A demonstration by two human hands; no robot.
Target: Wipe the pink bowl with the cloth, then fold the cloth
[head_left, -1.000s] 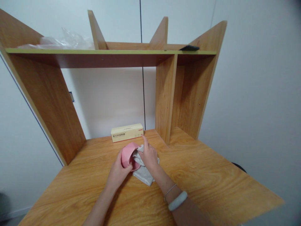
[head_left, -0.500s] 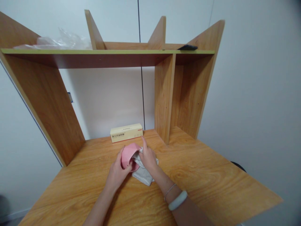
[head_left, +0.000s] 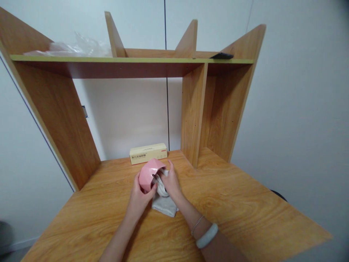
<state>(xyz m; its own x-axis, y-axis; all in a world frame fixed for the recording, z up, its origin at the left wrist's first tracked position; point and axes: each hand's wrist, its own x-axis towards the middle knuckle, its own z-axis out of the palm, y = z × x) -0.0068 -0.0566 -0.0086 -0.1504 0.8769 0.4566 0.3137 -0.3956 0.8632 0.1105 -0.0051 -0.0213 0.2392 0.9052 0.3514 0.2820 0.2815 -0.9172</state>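
Note:
A pink faceted bowl (head_left: 149,173) is tilted on its side above the desk, its opening turned toward the right and toward me. My left hand (head_left: 139,194) grips its left rim, thumb near the inside edge and fingers around the outer wall. A light grey cloth (head_left: 165,205) hangs from the bowl's mouth, its lower end at the desk surface. My right hand (head_left: 170,182) is closed on the upper part of this cloth and presses it into the bowl; the fingertips are hidden inside, while the thumb points up.
Behind the bowl, a cream-coloured box (head_left: 148,153) with printed lettering stands on the wooden desk (head_left: 234,207). A shelf (head_left: 152,60) spans above, carrying clear plastic bags (head_left: 79,47) at left and a flat dark object (head_left: 222,55) at right. An upright panel (head_left: 195,116) rises right of the box.
The bowl has been tipped further, its outer wall now facing more upward. My right hand has pushed deeper into it with the cloth. The view has shifted slightly.

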